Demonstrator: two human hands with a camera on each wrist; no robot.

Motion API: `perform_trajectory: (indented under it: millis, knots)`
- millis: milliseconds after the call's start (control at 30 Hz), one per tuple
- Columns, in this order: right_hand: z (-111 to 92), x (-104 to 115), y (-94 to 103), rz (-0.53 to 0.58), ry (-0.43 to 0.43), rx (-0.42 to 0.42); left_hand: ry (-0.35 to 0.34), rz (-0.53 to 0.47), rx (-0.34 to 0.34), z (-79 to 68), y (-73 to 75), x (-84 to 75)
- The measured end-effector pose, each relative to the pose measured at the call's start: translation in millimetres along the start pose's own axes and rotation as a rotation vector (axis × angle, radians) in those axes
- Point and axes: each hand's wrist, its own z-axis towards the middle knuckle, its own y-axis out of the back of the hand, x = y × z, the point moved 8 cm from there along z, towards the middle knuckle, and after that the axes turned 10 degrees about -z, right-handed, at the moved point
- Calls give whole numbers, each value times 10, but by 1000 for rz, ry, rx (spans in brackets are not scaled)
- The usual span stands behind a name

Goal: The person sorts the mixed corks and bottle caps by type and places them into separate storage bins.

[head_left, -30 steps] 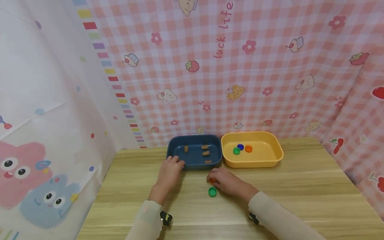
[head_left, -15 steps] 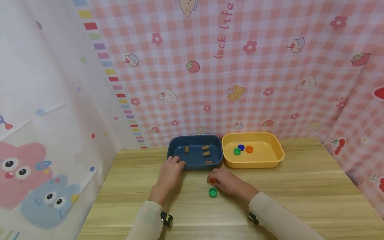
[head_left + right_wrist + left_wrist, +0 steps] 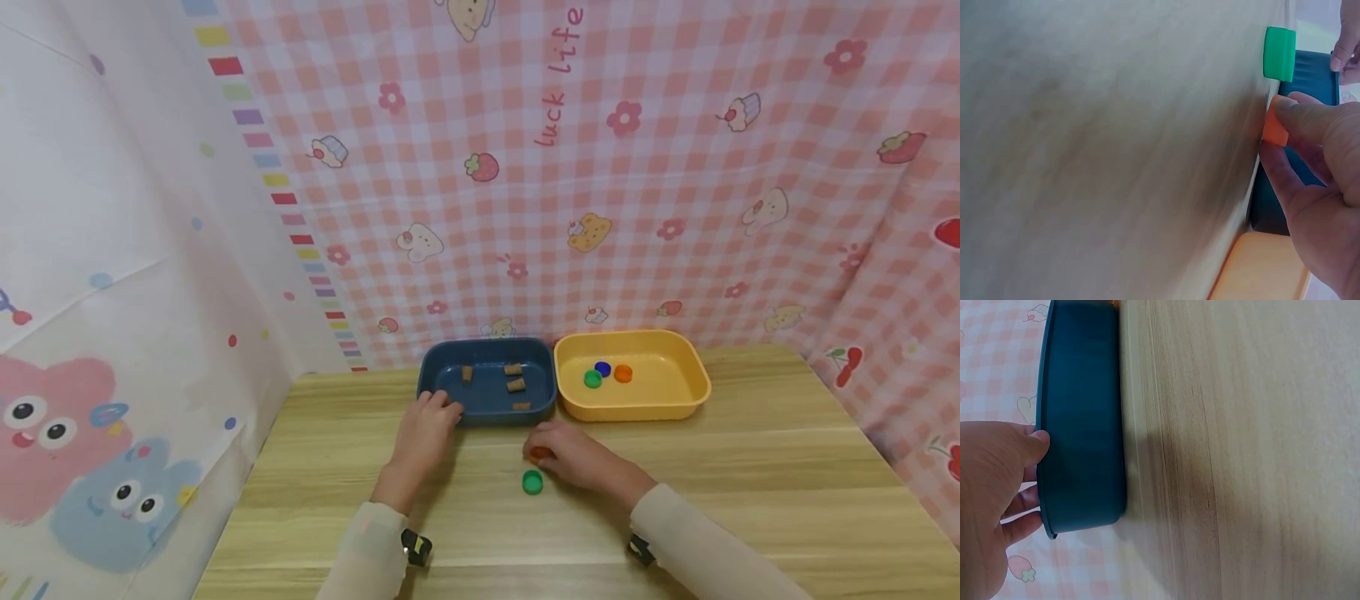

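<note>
My left hand (image 3: 423, 433) holds the near left rim of the dark blue tray (image 3: 1082, 412), thumb on the outer side and fingers over the edge in the left wrist view. My right hand (image 3: 573, 454) pinches an orange bottle cap (image 3: 1277, 128) between thumb and fingers, low over the table in front of the trays. A green bottle cap (image 3: 532, 482) lies on the table just nearer to me than the right fingertips. Inside the blue tray lie several short brown cork-like pieces (image 3: 516, 385).
Against the blue tray's right side stands a yellow tray (image 3: 630, 410). It holds a blue cap (image 3: 603, 368), a green cap (image 3: 592, 379) and an orange cap (image 3: 623, 373). A pink checked cloth (image 3: 525, 208) hangs behind the wooden table (image 3: 750, 467).
My right hand has shifted slightly to the right with the orange bottle cap in its fingers. The left hand stays on the blue tray's rim.
</note>
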Motion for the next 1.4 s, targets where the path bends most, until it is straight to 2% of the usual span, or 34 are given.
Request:
perform_trajectory:
  millis: [433,667,867,1133,1400]
  knots:
    - [-146,51,203,8,14,-21,-2,15,-1,-5,-25,8]
    - [-241,61,372,19,-7,-12,-18,3,-36,-10,-24,7]
    - [-304,68,529,-24,23,-61,-25,4,-50,-9,-25,16]
    - [-343,-28,669,-59,-5,-64,-21,16,-34,-1,-52,19]
    - [-351,-132,848,-114,-12,-114,-23,11,-24,-3,-42,17]
